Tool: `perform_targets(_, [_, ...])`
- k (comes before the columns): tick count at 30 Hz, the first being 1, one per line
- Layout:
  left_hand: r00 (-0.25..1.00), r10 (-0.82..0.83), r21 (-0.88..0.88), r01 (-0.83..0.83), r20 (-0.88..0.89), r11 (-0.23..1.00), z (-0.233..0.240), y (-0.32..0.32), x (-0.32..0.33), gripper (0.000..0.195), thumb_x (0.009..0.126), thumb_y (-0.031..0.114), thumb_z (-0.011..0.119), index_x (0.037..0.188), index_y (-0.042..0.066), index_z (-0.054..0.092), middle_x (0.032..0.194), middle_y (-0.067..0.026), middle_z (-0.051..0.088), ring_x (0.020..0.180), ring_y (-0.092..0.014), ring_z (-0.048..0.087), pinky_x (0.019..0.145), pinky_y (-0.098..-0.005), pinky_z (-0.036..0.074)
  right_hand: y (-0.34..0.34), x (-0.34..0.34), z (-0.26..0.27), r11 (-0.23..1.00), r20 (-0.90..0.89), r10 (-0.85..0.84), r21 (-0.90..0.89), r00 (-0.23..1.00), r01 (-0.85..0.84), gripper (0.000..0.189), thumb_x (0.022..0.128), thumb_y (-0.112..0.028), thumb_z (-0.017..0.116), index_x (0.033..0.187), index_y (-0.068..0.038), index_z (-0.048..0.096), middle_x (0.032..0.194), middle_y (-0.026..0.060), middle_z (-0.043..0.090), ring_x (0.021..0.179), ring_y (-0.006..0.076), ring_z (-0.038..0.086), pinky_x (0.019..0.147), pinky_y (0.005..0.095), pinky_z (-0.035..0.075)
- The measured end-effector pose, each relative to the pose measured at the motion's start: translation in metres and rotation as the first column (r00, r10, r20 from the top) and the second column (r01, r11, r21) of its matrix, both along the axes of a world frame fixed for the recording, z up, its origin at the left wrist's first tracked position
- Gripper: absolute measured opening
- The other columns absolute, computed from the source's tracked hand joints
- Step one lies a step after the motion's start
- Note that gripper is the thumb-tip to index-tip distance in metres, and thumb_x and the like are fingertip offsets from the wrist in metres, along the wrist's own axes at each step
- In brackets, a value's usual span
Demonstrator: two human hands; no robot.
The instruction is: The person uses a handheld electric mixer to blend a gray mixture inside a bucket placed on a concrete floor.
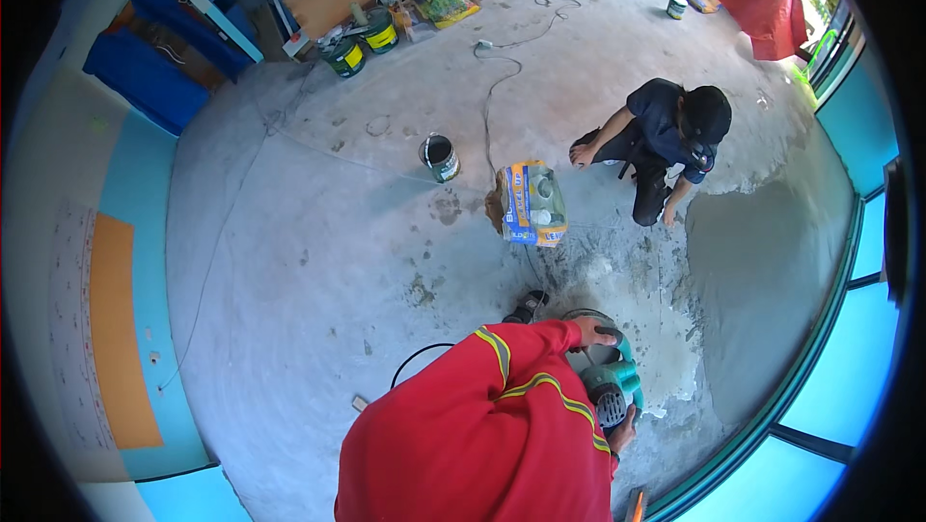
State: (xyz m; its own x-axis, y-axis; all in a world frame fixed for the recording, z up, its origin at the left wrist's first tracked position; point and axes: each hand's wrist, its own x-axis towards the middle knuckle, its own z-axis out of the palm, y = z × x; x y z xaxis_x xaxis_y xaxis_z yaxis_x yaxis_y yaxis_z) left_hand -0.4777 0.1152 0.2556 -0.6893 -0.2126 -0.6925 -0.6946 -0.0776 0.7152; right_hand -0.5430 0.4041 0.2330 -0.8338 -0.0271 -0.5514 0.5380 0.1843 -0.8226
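My left hand [596,334] is wrapped around the upper handle of a green hand-held power mixer [609,383]. Lower down, my right hand [623,434] grips the mixer's other handle, partly hidden by my red sleeve. The mixer's metal shaft reaches down into a round bucket [587,314], whose rim shows past my left forearm. Most of the bucket and its contents are hidden by my arm and the tool. A dark shoe [527,307] stands on the floor beside the bucket.
A co-worker [655,138] crouches near a smooth, wet-looking grey patch [759,269] along the window frame. A torn bag [517,203] holding bottles and a dark pail [440,159] stand on the concrete floor. A cable [490,109] trails across it. Paint buckets [343,57] line the far wall.
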Motion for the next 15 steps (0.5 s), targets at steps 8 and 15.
perform_targets(8, [0.996,-0.069,0.098,0.075,-0.062,0.992,0.001,-0.002,0.003,0.060,0.071,0.055,0.066,0.115,0.016,0.057,0.075,-0.0107,0.058,0.054,-0.016,0.058,0.047,-0.0297,0.047,0.016,-0.009,0.000,0.990,0.075,0.126,0.052,0.989,-0.130,0.044,0.072,-0.045,0.069,0.064,-0.004,0.055,0.053,0.0019,0.049,0.044,0.0125,0.047,0.043,0.0290,0.039])
perform_targets(15, [0.967,-0.181,0.287,0.227,-0.179,0.931,-0.057,-0.008,-0.028,0.054,0.072,0.041,0.068,0.115,0.011,0.054,0.078,-0.0080,0.059,0.048,-0.017,0.054,0.041,-0.0300,0.046,0.042,-0.021,-0.022,0.976,0.274,0.185,-0.166,0.944,-0.143,0.038,0.072,-0.037,0.069,0.070,-0.001,0.056,0.056,0.0080,0.053,0.045,0.0215,0.053,0.045,0.0337,0.046])
